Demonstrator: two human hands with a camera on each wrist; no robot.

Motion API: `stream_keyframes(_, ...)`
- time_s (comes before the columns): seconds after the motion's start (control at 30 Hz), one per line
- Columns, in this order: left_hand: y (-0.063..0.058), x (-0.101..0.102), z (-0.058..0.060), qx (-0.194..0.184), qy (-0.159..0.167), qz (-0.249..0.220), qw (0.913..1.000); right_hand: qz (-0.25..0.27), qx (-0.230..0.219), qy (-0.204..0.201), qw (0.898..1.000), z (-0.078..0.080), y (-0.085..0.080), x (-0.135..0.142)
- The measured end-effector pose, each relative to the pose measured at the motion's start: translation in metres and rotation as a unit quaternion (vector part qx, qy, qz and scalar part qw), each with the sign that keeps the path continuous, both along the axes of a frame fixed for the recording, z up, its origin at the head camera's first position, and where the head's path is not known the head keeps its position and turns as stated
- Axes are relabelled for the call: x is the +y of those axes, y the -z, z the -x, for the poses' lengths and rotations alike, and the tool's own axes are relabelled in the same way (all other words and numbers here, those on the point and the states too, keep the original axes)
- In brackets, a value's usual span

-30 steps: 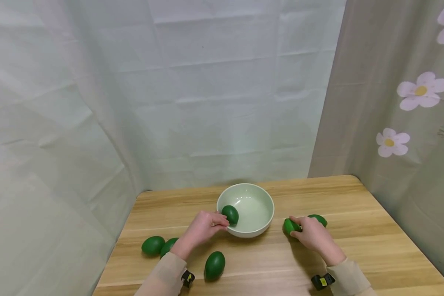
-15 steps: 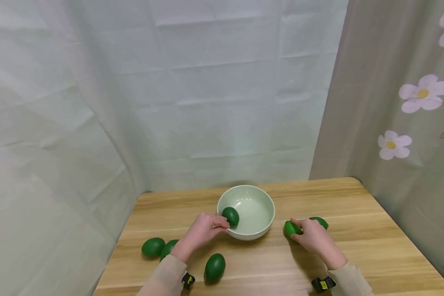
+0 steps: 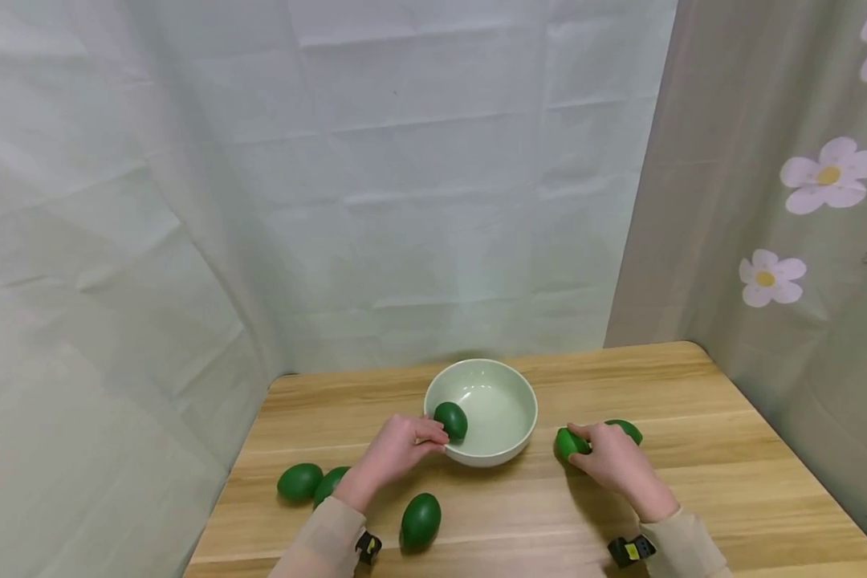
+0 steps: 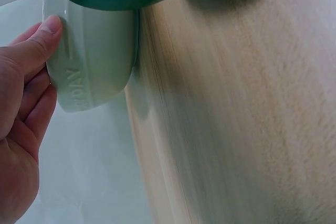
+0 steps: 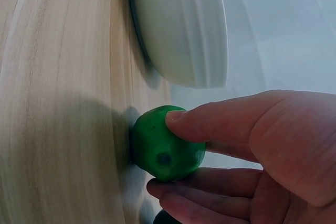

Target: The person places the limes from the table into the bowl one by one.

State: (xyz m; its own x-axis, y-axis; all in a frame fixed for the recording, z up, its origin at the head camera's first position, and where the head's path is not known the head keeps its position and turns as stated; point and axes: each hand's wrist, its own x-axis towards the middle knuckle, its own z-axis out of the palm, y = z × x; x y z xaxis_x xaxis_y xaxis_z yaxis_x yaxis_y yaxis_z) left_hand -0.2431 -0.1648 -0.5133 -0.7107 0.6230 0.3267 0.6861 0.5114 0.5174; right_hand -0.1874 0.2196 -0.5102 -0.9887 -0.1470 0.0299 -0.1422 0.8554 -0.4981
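With my left grip (image 3: 397, 445) I pinch the near-left rim of a round, pale green, glossy ceramic-looking bowl (image 3: 497, 413), thumb on its outer wall. My right grip (image 3: 612, 459) holds a small, bright green, waxy-looking lime-like fruit (image 3: 571, 445) between thumb and fingers, to the right of the bowl and apart from it, low at the wood-grained counter (image 3: 520, 530); whether the counter bears any of its weight I cannot tell.

My worry: the lime-like fruit looks smooth and curved, so a squeeze off its middle could make it pop out and roll. A hard pull on the rim could tip or slide the bowl, and the dark green, egg-shaped fruit (image 3: 451, 421) at its left wall would then roll across. Drawing my right grip back carelessly could knock the half-hidden dark green oval (image 3: 624, 431) farther right of the bowl.

The lime-like fruit's dimpled end faces back toward my wrist, so its long axis seems to run away from me, roughly level, though I am unsure. The bowl stands upright, mouth up. Nearer me than the bowl and to its left, a plump dark green oval (image 3: 421, 522) points mostly away, its far end leaning right.
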Motion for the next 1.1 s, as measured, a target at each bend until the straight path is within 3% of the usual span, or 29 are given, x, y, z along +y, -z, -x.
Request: stream_keyframes(1.1,-0.0007,-0.0004,0.0004,-0.006,-0.012,0.008,0.9999,-0.006,0.001,0.006,1.0,-0.0024,-0.0036,-0.002)
